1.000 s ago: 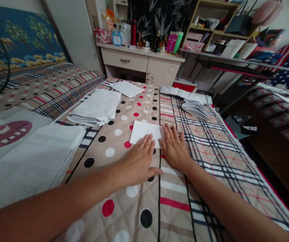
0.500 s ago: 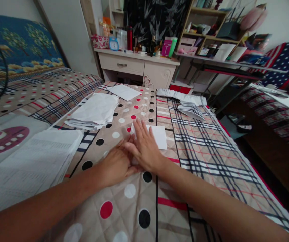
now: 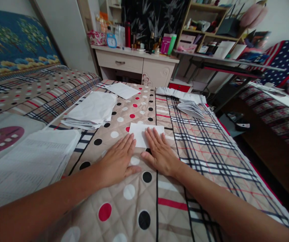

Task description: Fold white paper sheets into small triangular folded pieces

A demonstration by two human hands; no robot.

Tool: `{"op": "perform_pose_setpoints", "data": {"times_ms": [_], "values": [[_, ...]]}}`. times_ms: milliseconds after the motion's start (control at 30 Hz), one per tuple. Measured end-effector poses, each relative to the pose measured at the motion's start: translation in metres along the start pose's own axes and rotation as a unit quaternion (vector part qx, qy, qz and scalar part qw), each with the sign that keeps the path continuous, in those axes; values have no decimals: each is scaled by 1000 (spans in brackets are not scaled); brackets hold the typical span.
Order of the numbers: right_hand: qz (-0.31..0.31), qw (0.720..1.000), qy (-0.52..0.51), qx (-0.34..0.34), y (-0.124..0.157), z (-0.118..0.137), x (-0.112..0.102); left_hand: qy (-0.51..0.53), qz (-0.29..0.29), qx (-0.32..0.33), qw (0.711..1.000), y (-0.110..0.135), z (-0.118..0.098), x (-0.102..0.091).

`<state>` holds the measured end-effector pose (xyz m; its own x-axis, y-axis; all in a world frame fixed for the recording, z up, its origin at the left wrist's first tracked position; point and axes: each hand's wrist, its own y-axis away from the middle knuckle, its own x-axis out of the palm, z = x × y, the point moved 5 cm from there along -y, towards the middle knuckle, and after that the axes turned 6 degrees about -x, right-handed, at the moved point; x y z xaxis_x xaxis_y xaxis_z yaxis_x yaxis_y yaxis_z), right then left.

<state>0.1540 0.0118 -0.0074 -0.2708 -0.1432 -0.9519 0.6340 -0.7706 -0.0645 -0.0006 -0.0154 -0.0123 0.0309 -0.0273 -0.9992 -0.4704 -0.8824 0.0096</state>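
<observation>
A folded white paper (image 3: pixel 140 131) lies flat on the quilted bedcover (image 3: pixel 174 201) in front of me. My left hand (image 3: pixel 117 161) rests palm down on the cover, fingers stretched out, its fingertips at the paper's near left edge. My right hand (image 3: pixel 160 153) lies flat beside it, fingers spread, its fingertips pressing on the paper's near right part. Neither hand grips anything.
A loose stack of white sheets (image 3: pixel 91 109) lies to the far left, a single sheet (image 3: pixel 122 90) beyond it. Folded papers (image 3: pixel 191 108) pile up at the far right. Printed sheets (image 3: pixel 25 161) lie at my left. A dresser (image 3: pixel 136 64) stands behind the bed.
My right hand had slid left across the paper over my left hand; now it has moved back right. Both hands lie side by side at the paper's near edge.
</observation>
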Motion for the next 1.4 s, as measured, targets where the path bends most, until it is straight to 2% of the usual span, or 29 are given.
{"op": "perform_pose_setpoints", "data": {"times_ms": [100,233,300,367,467,600,700,767,867,967,1067,1200,1233,1300,1367,1400], "values": [[-6,999,48,12,12,-12,-4,-31,-22,4,999,-5,-10,-9],[-14,997,68,22,14,-12,-5,-32,-56,71,995,-14,-36,-20],[-21,997,68,18,14,-12,-5,-17,-56,85,995,-16,-38,-22],[-29,998,61,11,15,-13,-3,-11,-46,78,996,-15,-29,-20],[-56,997,35,31,17,-23,-3,-18,-26,50,998,-6,-3,-18],[-159,981,-1,111,22,-40,-11,5,-14,15,1000,4,25,-22],[-217,966,4,141,24,-45,-17,75,-49,-36,995,-5,36,-30],[-234,962,-2,139,24,-45,-18,132,-71,-105,983,-18,43,-31],[-260,954,-50,144,25,-48,-18,233,-60,-204,949,-39,55,-22],[-278,938,-122,166,27,-54,-16,274,-45,-225,934,-51,62,-12],[-284,917,-209,184,28,-59,-13,342,-34,-224,912,-53,67,-6],[-283,905,-264,174,24,-67,-12,453,42,-215,865,-46,68,-1],[-272,911,-257,170,22,-70,-13,452,58,-210,865,-43,69,-3],[-234,930,-237,155,16,-76,-16,391,41,-195,899,-38,72,-13],[-179,949,-226,126,4,-82,-20,269,-45,-142,952,-34,73,-32],[-161,953,-231,110,-2,-85,-23,208,-93,-95,969,-32,70,-42]]}}
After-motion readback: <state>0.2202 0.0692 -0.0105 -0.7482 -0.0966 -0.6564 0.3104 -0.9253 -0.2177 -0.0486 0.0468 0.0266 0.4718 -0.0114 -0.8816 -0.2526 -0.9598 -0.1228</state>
